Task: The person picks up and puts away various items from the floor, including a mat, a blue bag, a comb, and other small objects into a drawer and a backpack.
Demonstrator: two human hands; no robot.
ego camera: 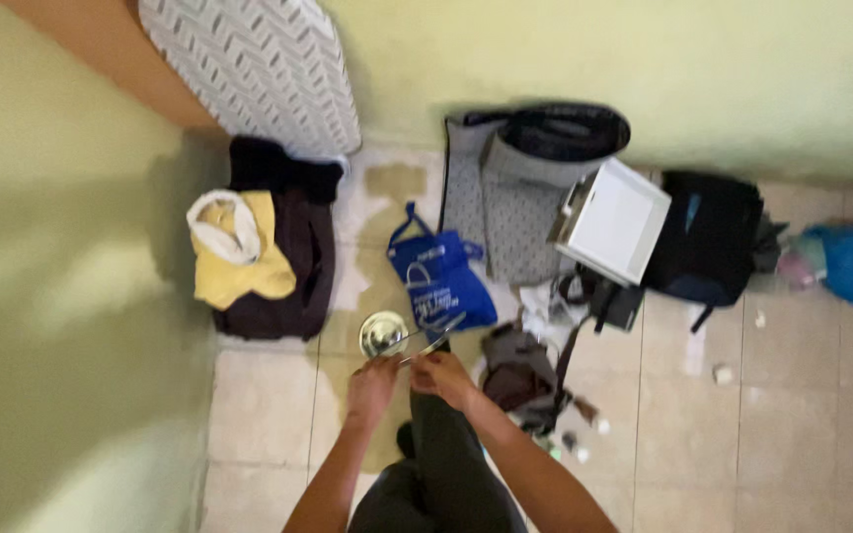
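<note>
I look straight down at my two hands held close together over the tiled floor. My left hand and my right hand each grip one end of a thin metal tool, perhaps tongs or scissors, whose shiny arms point away toward a blue bag. Just beyond the left hand a small round metal bowl sits on the floor. My dark-trousered legs show below the hands.
A blue tote bag lies ahead. A dark suitcase with a yellow garment stands at the left wall, a patterned mattress above it. A grey bag, white box, black backpack and small litter sit on the right.
</note>
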